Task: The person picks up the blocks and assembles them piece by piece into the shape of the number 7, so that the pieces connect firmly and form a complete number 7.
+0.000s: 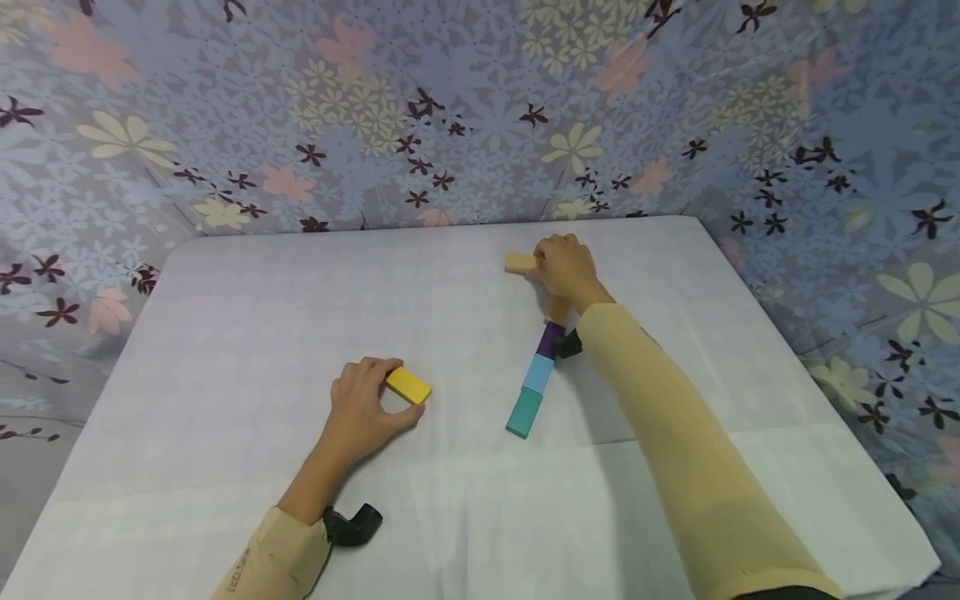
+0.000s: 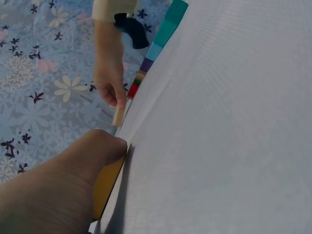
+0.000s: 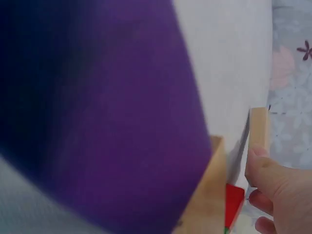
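Observation:
My left hand (image 1: 366,414) grips a yellow block (image 1: 408,385) at the middle-left of the table, fingers at one end and thumb at the other. In the left wrist view the thumb lies along that block's edge. Toward the far side, my right hand (image 1: 567,268) pinches a plain wooden block (image 1: 518,262) by one end. Below the right hand runs a line of blocks: a wooden one (image 1: 557,310), a purple one (image 1: 551,340), a light blue one (image 1: 538,373) and a teal one (image 1: 524,414). A red block (image 3: 234,202), hidden by the right hand in the head view, shows in both wrist views.
A white cloth covers the table (image 1: 300,292). Flowered fabric (image 1: 480,108) hangs behind it and along the sides. A black wrist mount (image 1: 354,527) sits at the left cuff, another (image 1: 570,343) beside the purple block.

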### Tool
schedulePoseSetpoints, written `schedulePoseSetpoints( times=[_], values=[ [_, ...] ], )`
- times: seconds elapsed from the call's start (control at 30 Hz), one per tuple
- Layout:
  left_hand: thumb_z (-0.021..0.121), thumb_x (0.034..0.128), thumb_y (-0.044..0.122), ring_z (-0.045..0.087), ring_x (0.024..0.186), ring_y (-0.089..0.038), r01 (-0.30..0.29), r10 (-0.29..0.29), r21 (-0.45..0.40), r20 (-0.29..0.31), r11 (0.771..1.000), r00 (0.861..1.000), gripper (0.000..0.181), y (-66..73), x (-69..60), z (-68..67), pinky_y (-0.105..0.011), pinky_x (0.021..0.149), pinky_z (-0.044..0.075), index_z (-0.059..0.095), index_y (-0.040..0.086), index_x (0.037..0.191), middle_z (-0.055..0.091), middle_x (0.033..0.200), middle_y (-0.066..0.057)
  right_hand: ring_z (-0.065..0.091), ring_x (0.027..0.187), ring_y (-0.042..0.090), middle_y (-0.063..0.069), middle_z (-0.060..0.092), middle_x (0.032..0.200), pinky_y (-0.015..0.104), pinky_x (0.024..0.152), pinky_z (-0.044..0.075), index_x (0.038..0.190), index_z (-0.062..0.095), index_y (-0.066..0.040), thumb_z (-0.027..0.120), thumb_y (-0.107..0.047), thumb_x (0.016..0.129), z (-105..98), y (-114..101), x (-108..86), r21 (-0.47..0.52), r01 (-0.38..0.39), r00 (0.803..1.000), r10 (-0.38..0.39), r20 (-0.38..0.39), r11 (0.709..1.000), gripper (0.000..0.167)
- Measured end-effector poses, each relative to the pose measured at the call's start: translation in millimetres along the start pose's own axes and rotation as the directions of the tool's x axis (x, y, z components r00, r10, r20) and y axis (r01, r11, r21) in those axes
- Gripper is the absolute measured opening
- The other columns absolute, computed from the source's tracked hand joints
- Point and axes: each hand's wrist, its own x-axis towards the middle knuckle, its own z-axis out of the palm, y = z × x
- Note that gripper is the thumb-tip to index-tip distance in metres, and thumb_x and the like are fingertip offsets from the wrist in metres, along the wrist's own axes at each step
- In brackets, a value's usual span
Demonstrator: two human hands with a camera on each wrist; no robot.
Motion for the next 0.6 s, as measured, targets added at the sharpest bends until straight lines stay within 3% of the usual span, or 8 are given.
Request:
schedulePoseSetpoints(
  times=[0.07,0.27,0.6],
  values=[
    [0.08,0.0753,0.045,0.047,0.107,-0.029,0.0,0.0,0.002,0.0,1.0,1.0,0.068,0.0,0.0,1.0,-0.046,0.084,0.032,0.06,0.011,0.13,0.06,0.122,-0.01,0.045,0.124,0.035,0.012,0.058,0.122,0.053,0.106,0.036,0.123,0.06,-0.007,0.065,-0.036,0.096,2.1,3.7,0.1,-0.019,-0.012,1.0,0.012,0.011,1.0,0.04],
    [0.08,0.0751,0.045,0.047,0.106,-0.029,0.0,0.0,0.005,-0.004,1.0,1.0,0.068,-0.1,-0.1,2.0,-0.046,0.084,0.032,0.06,0.011,0.13,0.06,0.122,-0.009,0.052,0.103,0.031,0.013,0.061,0.113,0.05,0.097,0.042,0.118,0.062,-0.006,0.065,-0.037,0.095,5.1,10.2,0.4,-0.017,-0.038,0.999,0.038,0.025,0.999,0.039],
    [0.08,0.0752,0.045,0.048,0.107,-0.03,0.006,-0.006,0.017,-0.006,1.0,1.0,0.068,0.6,0.1,0.8,-0.047,0.085,0.033,0.06,0.011,0.13,0.06,0.122,-0.01,0.052,0.104,0.031,0.014,0.06,0.119,0.05,0.097,0.044,0.128,0.059,-0.007,0.066,-0.036,0.095,2.7,15.5,-2.3,0.036,-0.093,0.994,0.09,0.067,0.995,0.044]
  ],
)
